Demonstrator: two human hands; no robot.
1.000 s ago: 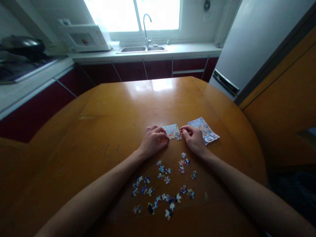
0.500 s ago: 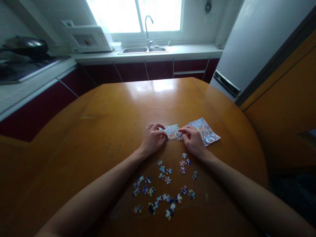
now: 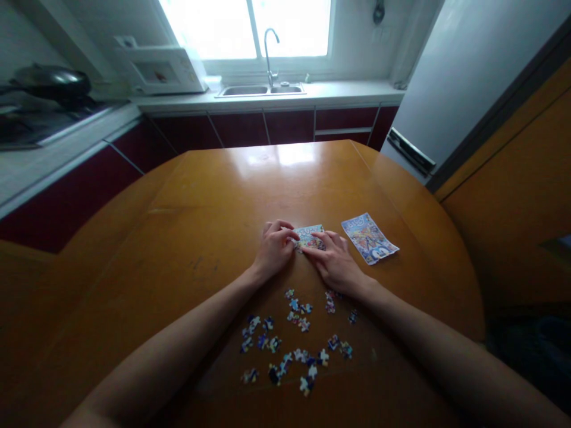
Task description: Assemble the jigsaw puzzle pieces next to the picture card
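A partly joined jigsaw puzzle (image 3: 307, 232) lies flat on the wooden table between my two hands. My left hand (image 3: 275, 245) has its fingers curled and gripping the puzzle's left edge. Over the right and front part comes my right hand (image 3: 334, 257), its index finger on the picture and its thumb at the near edge, holding it. These fingers hide part of the puzzle. Nearer to me are several loose jigsaw pieces (image 3: 293, 305) in small clusters. To the right of my right hand is a printed picture sheet (image 3: 368, 238) with blue cartoon artwork.
The wooden table (image 3: 214, 196) has a rounded edge. Beyond it run a counter with a sink (image 3: 244, 90) and tap, a white microwave (image 3: 163, 71), and a stove with a dark pan (image 3: 51, 80) at left. A fridge (image 3: 464, 77) stands at right.
My right hand has moved left over the puzzle, uncovering the picture sheet's left edge and covering some loose pieces below. My left hand stays at the puzzle's left side.
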